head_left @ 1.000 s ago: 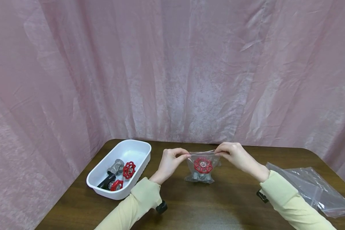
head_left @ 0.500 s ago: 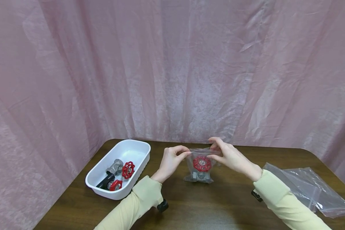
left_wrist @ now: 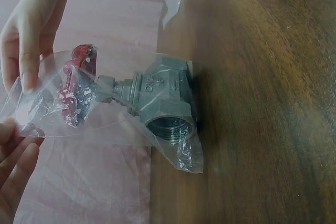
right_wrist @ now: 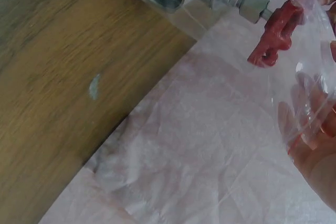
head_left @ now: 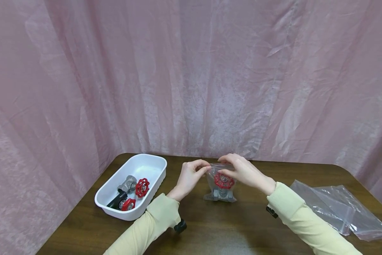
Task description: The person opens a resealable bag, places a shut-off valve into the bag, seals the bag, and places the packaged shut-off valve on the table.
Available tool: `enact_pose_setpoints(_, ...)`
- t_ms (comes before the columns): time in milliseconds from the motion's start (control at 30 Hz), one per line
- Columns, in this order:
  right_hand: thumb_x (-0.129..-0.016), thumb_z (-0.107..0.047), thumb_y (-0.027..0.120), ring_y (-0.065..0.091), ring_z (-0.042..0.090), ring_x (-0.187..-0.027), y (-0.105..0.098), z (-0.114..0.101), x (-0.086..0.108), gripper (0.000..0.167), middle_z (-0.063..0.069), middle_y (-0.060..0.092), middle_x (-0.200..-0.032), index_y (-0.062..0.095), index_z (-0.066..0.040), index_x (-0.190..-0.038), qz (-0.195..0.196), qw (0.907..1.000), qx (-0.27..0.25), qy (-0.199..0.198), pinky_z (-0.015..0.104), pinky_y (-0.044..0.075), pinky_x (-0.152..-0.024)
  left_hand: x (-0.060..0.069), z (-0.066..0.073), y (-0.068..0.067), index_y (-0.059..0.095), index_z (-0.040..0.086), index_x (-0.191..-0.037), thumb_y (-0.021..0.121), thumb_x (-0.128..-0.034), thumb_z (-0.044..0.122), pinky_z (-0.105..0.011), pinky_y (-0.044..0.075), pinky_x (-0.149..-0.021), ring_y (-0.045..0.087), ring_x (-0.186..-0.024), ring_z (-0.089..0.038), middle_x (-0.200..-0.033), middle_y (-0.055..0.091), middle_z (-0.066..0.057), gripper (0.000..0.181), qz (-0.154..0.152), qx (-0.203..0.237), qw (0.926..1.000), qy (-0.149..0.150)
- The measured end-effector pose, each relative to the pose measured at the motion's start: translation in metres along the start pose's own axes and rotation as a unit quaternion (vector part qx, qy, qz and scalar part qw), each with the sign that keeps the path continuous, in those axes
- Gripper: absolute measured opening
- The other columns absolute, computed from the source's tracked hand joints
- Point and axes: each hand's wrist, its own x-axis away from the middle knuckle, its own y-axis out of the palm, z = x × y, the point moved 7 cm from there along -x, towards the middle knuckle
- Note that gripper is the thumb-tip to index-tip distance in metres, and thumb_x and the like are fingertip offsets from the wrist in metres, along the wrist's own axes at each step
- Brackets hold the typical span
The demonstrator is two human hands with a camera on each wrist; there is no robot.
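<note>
A: Biggest first: brown wood-grain table (head_left: 229,230), then the white oblong plastic tray (head_left: 150,167) on its left side. So what's going on just right of the tray?

B: Left hand (head_left: 189,179) pinches a top corner of a clear, thin plastic bag (left_wrist: 107,121). Right hand (head_left: 243,173) curves round the upper edge at the other side, thumb and forefinger apart, so I can't tell if it's really pinching

A: Bag looks floppy and slick to me

B: Yeah, nearly weightless, may stretch if yanked. I'd only hold it by the upper edge. The grey metal valve with threaded openings (left_wrist: 163,90) stands upright inside it, on the table, and that's likely the heavy bit: rigid, tough. Let the table carry it

A: And lifting it?

B: Grab the valve's body through the film, though plastic probably slides on metal. The red scalloped handwheel (head_left: 224,180) on top looks stiff and grippy, but it might turn on you
</note>
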Motion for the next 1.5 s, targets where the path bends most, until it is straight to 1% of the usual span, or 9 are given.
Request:
enact_pose_setpoints(167, -0.080, -0.019, 0.071, 0.054, 0.011, -0.084, 0.003, -0.002, -0.005, 0.016, -0.006, 0.059, -0.088, 0.066, -0.011, -0.093, 0.021, 0.9995, 0.003, -0.021, 0.031, 0.044, -0.073, 0.001, 0.002, -0.001, 0.068, 0.004, -0.082, 0.067, -0.0818, 0.009, -0.026, 0.042, -0.049, 0.052, -0.057, -0.006, -0.071, 0.064, 0.004, 0.004, 0.007, -0.031, 0.9993, 0.020)
enact_pose_setpoints(367, -0.079, -0.012, 0.071, 0.054, 0.009, -0.074, 0.006, -0.006, -0.010, 0.006, -0.008, 0.060, -0.079, 0.067, -0.010, -0.083, 0.044, 0.9979, -0.009, -0.046, 0.029, 0.044, -0.066, 0.000, 0.004, -0.001, 0.068, 0.005, -0.082, 0.067, -0.0820, 0.010, -0.023, 0.040, -0.051, 0.052, -0.060, -0.007, -0.074, 0.064, 0.006, 0.005, 0.005, -0.050, 0.9980, 0.037)
enact_pose_setpoints(533, -0.077, -0.009, 0.072, 0.054, 0.007, -0.066, 0.006, -0.008, -0.010, 0.005, -0.007, 0.060, -0.074, 0.067, -0.009, -0.078, 0.050, 0.9979, -0.011, -0.041, 0.025, 0.045, -0.059, 0.000, 0.007, 0.000, 0.068, 0.004, -0.082, 0.066, -0.0821, 0.008, -0.023, 0.043, -0.052, 0.057, -0.062, -0.009, -0.074, 0.065, 0.003, 0.004, -0.001, -0.046, 0.9976, 0.051)
enact_pose_setpoints(700, -0.075, -0.009, 0.073, 0.054, 0.007, -0.065, 0.006, -0.007, -0.009, 0.006, -0.007, 0.060, -0.072, 0.067, -0.010, -0.076, 0.056, 0.9979, -0.003, -0.032, 0.024, 0.045, -0.057, 0.000, 0.008, 0.001, 0.068, 0.004, -0.082, 0.066, -0.0827, 0.008, -0.023, 0.042, -0.051, 0.057, -0.062, -0.009, -0.073, 0.065, 0.003, 0.005, -0.007, -0.045, 0.9977, 0.050)
enact_pose_setpoints(1000, -0.073, -0.005, 0.075, 0.054, 0.005, -0.061, 0.002, -0.013, -0.005, 0.009, -0.007, 0.061, -0.071, 0.068, -0.010, -0.074, 0.101, 0.9928, -0.002, -0.065, 0.023, 0.044, -0.053, 0.001, 0.007, 0.002, 0.069, 0.006, -0.084, 0.067, -0.0818, 0.007, -0.022, 0.044, -0.055, 0.058, -0.067, -0.004, -0.076, 0.066, 0.003, 0.003, -0.007, -0.047, 0.9976, 0.051)
enact_pose_setpoints(1067, -0.073, -0.006, 0.075, 0.054, 0.004, -0.059, 0.002, -0.013, -0.005, 0.008, -0.008, 0.061, -0.071, 0.069, -0.011, -0.074, 0.102, 0.9932, -0.009, -0.055, 0.023, 0.043, -0.052, 0.001, 0.008, 0.002, 0.070, 0.006, -0.084, 0.068, -0.0809, 0.006, -0.022, 0.045, -0.057, 0.059, -0.069, -0.004, -0.078, 0.066, 0.002, 0.004, -0.005, -0.043, 0.9975, 0.056)
enact_pose_setpoints(1133, -0.074, -0.008, 0.075, 0.053, 0.003, -0.058, 0.002, -0.011, -0.006, 0.007, -0.009, 0.061, -0.070, 0.069, -0.011, -0.074, 0.094, 0.9949, -0.019, -0.028, 0.024, 0.043, -0.051, 0.000, 0.009, 0.001, 0.070, 0.006, -0.084, 0.068, -0.0800, 0.006, -0.022, 0.046, -0.058, 0.060, -0.071, -0.004, -0.080, 0.067, 0.002, 0.005, -0.002, -0.043, 0.9972, 0.062)
enact_pose_setpoints(1300, -0.077, -0.012, 0.072, 0.054, 0.005, -0.061, 0.004, -0.004, -0.007, 0.004, -0.008, 0.062, -0.073, 0.068, -0.011, -0.075, 0.055, 0.9959, -0.061, 0.038, 0.025, 0.044, -0.054, 0.000, 0.009, 0.000, 0.070, 0.007, -0.083, 0.068, -0.0809, 0.008, -0.022, 0.045, -0.055, 0.057, -0.067, -0.004, -0.077, 0.066, 0.005, 0.003, 0.004, -0.039, 0.9975, 0.059)
enact_pose_setpoints(1500, -0.078, -0.011, 0.071, 0.057, 0.008, -0.068, 0.001, -0.002, -0.005, 0.004, -0.005, 0.063, -0.078, 0.069, -0.008, -0.081, 0.051, 0.9958, -0.070, 0.030, 0.026, 0.046, -0.059, -0.001, 0.007, -0.002, 0.070, 0.007, -0.082, 0.067, -0.0822, 0.010, -0.024, 0.043, -0.052, 0.056, -0.062, -0.005, -0.075, 0.065, 0.007, 0.004, 0.012, -0.037, 0.9984, 0.040)
